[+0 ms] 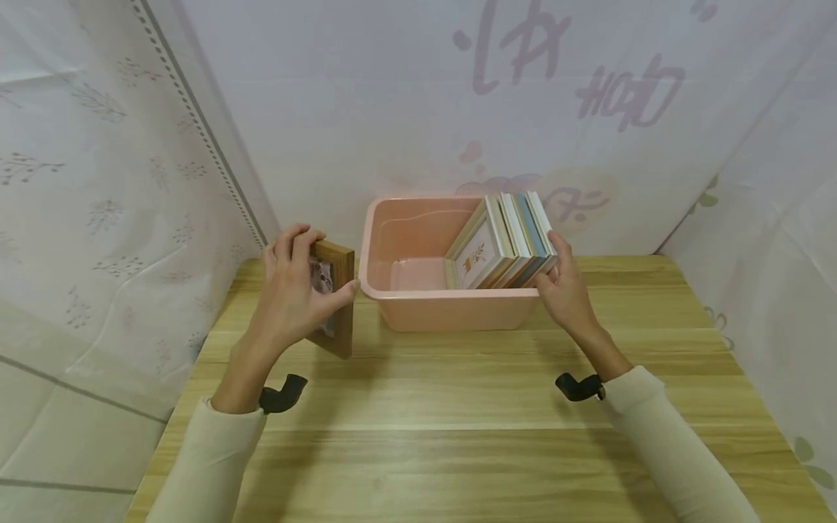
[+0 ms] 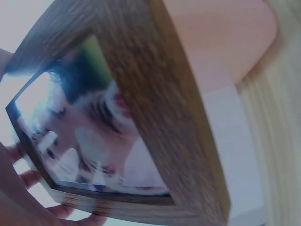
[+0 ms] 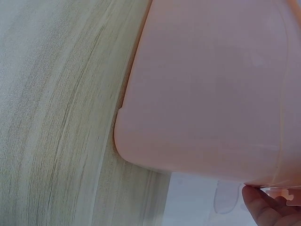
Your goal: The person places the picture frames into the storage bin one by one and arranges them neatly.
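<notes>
My left hand (image 1: 285,294) grips a brown wooden photo frame (image 1: 343,305), fingers over its top and thumb along its near side. The frame stands on edge above the table, left of the pink plastic bin (image 1: 451,312); in the left wrist view its glossy photo (image 2: 94,132) seems to show an animal and catches glare. Several picture frames (image 1: 516,240), white, cream and blue-edged, lean as a stack in the bin's right half. My right hand (image 1: 565,290) grips the bin's right rim, close beside the outermost frame. In the right wrist view its fingertips (image 3: 256,200) meet the rim.
The bin stands on a wood-grain table (image 1: 445,421) near its back edge. Behind it hangs a pale printed curtain (image 1: 366,102), with further patterned cloth (image 1: 98,181) on the left. Black wrist mounts (image 1: 282,396) stick out from both forearms.
</notes>
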`<action>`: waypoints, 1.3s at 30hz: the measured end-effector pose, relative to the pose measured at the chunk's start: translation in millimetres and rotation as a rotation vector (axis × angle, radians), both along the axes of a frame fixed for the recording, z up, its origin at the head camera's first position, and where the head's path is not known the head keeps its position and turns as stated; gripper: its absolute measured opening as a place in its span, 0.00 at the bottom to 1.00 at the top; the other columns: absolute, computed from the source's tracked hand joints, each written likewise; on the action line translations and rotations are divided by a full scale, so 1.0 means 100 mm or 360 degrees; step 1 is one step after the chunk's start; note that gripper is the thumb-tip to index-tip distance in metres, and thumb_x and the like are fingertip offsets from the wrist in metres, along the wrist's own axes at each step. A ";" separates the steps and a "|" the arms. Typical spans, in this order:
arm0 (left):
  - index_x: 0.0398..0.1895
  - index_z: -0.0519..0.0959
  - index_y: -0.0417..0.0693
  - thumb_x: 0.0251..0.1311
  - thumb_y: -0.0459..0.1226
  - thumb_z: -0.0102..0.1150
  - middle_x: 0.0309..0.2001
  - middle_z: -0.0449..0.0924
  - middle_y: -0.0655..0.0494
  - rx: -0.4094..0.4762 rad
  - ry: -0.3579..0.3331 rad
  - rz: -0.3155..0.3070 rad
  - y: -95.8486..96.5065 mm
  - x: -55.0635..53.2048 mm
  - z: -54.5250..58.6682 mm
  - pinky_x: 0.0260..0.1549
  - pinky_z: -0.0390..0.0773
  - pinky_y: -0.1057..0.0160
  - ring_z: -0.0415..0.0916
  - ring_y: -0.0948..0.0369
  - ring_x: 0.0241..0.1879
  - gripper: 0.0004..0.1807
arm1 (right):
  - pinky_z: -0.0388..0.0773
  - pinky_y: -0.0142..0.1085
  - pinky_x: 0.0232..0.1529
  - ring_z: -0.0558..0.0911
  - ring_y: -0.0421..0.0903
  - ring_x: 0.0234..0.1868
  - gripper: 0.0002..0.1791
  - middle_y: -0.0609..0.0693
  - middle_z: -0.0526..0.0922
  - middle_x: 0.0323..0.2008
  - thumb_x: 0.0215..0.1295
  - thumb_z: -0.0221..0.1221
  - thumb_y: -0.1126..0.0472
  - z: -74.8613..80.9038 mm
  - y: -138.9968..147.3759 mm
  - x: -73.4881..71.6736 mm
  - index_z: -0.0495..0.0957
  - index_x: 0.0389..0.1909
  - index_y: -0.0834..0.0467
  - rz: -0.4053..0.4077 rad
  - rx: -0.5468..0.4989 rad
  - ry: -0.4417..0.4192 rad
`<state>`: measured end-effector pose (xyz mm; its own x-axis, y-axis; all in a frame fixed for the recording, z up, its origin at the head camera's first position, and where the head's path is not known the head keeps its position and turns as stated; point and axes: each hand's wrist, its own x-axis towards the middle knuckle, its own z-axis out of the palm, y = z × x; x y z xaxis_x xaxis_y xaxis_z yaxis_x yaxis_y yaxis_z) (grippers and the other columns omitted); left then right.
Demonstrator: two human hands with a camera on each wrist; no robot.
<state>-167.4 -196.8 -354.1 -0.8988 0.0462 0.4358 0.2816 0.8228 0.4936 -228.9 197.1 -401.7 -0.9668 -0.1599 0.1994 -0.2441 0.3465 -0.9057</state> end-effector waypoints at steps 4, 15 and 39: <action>0.68 0.64 0.50 0.51 0.51 0.68 0.68 0.56 0.41 0.0002 0.0117 -0.0091 0.06 -0.14 0.13 0.58 0.56 0.31 0.49 0.38 0.66 0.41 | 0.62 0.28 0.15 0.72 0.63 0.59 0.41 0.68 0.55 0.74 0.66 0.45 0.73 -0.01 0.00 0.00 0.42 0.79 0.58 -0.0007 0.0010 0.0001; 0.65 0.67 0.55 0.50 0.54 0.70 0.67 0.55 0.45 0.0055 0.0202 -0.0175 0.28 -0.44 0.48 0.56 0.63 0.39 0.48 0.43 0.65 0.39 | 0.63 0.27 0.16 0.75 0.61 0.56 0.40 0.66 0.52 0.75 0.66 0.44 0.73 0.00 0.00 -0.01 0.42 0.79 0.59 -0.0017 0.0067 0.0039; 0.59 0.68 0.50 0.47 0.54 0.73 0.66 0.54 0.46 0.0115 0.0271 -0.0340 0.56 -0.89 0.65 0.57 0.64 0.48 0.47 0.46 0.65 0.38 | 0.62 0.58 0.68 0.58 0.62 0.74 0.40 0.67 0.50 0.75 0.65 0.44 0.74 -0.01 -0.01 -0.04 0.43 0.78 0.62 -0.0009 0.0007 0.0051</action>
<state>-256.0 -140.3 -288.7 -0.7856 0.1897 0.5890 0.5287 0.7003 0.4796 -232.6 196.5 -402.9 -0.9609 -0.1553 0.2293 -0.2707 0.3523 -0.8959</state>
